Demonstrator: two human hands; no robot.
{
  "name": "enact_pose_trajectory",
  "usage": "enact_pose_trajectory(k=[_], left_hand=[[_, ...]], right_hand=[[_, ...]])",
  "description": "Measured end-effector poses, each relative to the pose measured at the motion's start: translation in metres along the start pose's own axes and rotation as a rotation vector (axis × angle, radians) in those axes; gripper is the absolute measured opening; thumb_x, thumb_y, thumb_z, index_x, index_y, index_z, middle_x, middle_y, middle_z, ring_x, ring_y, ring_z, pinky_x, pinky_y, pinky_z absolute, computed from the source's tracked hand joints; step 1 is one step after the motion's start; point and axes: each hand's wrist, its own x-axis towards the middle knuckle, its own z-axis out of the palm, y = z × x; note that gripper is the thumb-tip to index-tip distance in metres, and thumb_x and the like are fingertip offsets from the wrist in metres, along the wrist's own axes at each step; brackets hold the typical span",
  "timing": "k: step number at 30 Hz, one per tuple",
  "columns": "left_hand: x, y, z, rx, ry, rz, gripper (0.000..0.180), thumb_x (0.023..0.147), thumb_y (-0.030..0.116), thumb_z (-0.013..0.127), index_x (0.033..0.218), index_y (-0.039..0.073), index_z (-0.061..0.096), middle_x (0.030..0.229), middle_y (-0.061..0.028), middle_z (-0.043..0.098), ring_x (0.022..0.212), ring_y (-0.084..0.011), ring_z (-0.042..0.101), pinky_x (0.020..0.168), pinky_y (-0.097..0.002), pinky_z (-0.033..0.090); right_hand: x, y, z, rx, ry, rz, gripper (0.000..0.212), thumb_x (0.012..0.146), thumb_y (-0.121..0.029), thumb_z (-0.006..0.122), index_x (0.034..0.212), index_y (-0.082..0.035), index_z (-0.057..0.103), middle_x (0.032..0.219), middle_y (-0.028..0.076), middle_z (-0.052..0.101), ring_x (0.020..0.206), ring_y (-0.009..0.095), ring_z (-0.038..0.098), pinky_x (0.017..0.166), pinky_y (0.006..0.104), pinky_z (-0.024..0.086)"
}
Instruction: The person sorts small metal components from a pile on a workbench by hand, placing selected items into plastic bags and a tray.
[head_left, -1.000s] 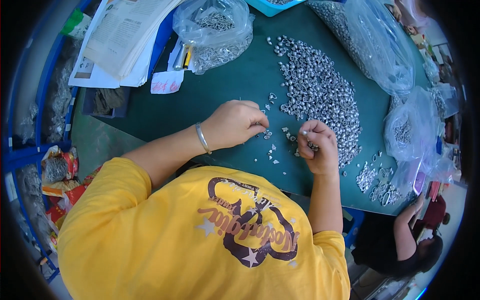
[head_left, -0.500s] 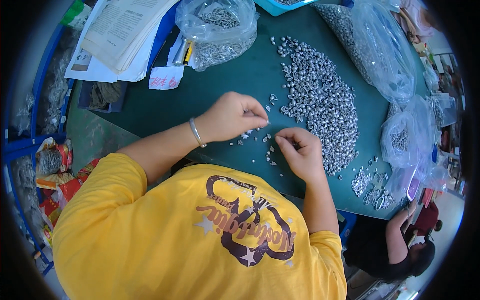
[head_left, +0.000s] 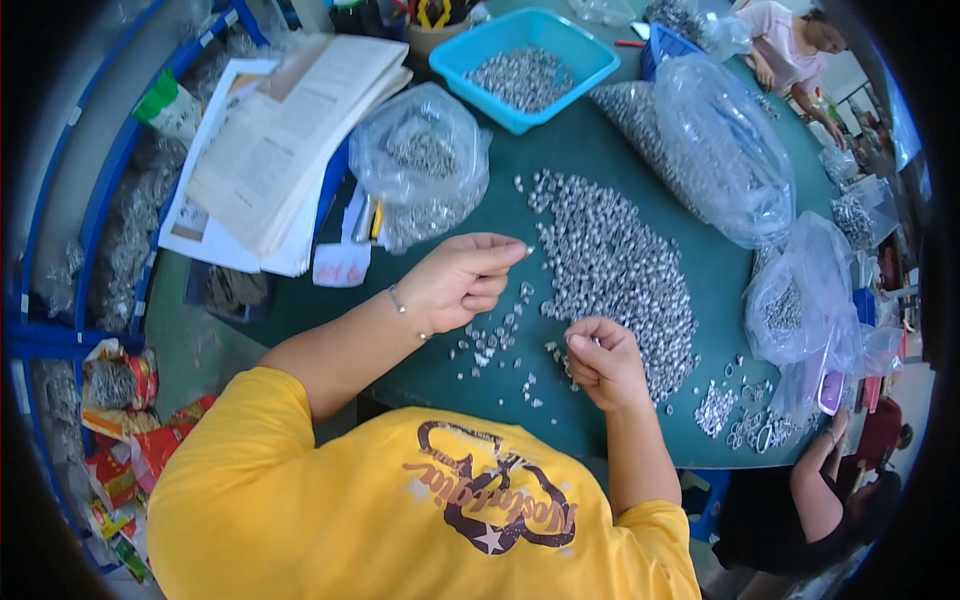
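Observation:
My left hand (head_left: 462,284) is closed in a pinch, with a small silvery metal piece (head_left: 529,251) at its fingertips, beside the near left edge of a heap of small rounded metal pieces (head_left: 620,280). My right hand (head_left: 607,362) is curled shut at the heap's near edge, thumb against forefinger; what it holds, if anything, is too small to make out. Between and below the hands, several loose bits (head_left: 490,345) lie scattered on the dark green tabletop (head_left: 450,385).
A light blue basket (head_left: 520,118) of metal pieces stands at the back. Filled clear bags sit at the left (head_left: 420,165) and right (head_left: 725,150). A paper stack (head_left: 290,150) lies far left. Small rings (head_left: 755,415) lie at the right edge. Two people (head_left: 785,45) (head_left: 800,510) are at the right.
The view has shifted, bringing the whole blue basket in. My left hand has moved away from my right, its pinched piece now by the heap. My right hand has turned, its fingers curled tighter.

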Motion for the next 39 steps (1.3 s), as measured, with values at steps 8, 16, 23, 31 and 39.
enact_pose_trajectory(k=[8, 16, 23, 31, 39], left_hand=[[0.097, 0.102, 0.066, -0.077, 0.202, 0.461, 0.031, 0.086, 0.016, 0.055, 0.062, 0.015, 0.035, 0.052, 0.0058, 0.027, 0.041, -0.0066, 0.026, 0.035, -0.0212, 0.018], [0.092, 0.090, 0.029, 0.018, 0.110, 0.398, 0.005, 0.087, 0.011, 0.051, 0.087, 0.007, 0.048, 0.054, 0.0053, 0.028, 0.043, -0.0053, 0.027, 0.037, -0.0188, 0.020], [0.020, 0.024, 0.022, 0.504, 0.047, 0.288, 0.013, 0.079, 0.011, 0.063, 0.088, 0.003, 0.058, 0.056, 0.0069, 0.042, 0.043, -0.0010, 0.032, 0.037, -0.0166, 0.020], [-0.023, -0.004, -0.019, 1.508, -0.135, 0.405, 0.009, 0.071, 0.010, 0.069, 0.078, 0.004, 0.066, 0.063, -0.0048, 0.055, 0.055, -0.0129, 0.052, 0.052, -0.0255, 0.040], [-0.032, -0.020, -0.026, 1.633, -0.092, 0.513, 0.007, 0.071, 0.008, 0.066, 0.076, 0.003, 0.065, 0.067, -0.0083, 0.058, 0.061, -0.0204, 0.056, 0.055, -0.0288, 0.045]], right_hand=[[-0.001, 0.004, -0.015, 0.637, -0.175, -0.027, 0.008, 0.079, -0.007, 0.052, 0.086, -0.001, 0.053, 0.070, 0.010, 0.047, 0.047, 0.009, 0.036, 0.036, 0.0172, 0.026], [-0.015, 0.001, -0.005, -0.397, 0.114, -0.095, 0.005, 0.078, -0.004, 0.061, 0.079, 0.001, 0.064, 0.061, 0.000, 0.057, 0.054, 0.004, 0.048, 0.046, 0.0187, 0.037], [-0.002, 0.017, 0.028, -1.417, -0.115, -0.658, 0.010, 0.070, -0.010, 0.067, 0.079, -0.006, 0.065, 0.066, 0.009, 0.057, 0.060, 0.027, 0.058, 0.051, 0.0332, 0.046], [0.004, -0.004, -0.008, -0.231, -0.094, 0.066, 0.006, 0.076, -0.005, 0.062, 0.077, 0.001, 0.062, 0.064, 0.000, 0.058, 0.058, 0.009, 0.052, 0.053, 0.0210, 0.043], [0.019, 0.010, 0.032, -1.390, -0.099, -0.610, 0.009, 0.073, -0.009, 0.064, 0.080, -0.004, 0.065, 0.069, 0.012, 0.060, 0.060, 0.027, 0.058, 0.054, 0.0315, 0.047]])
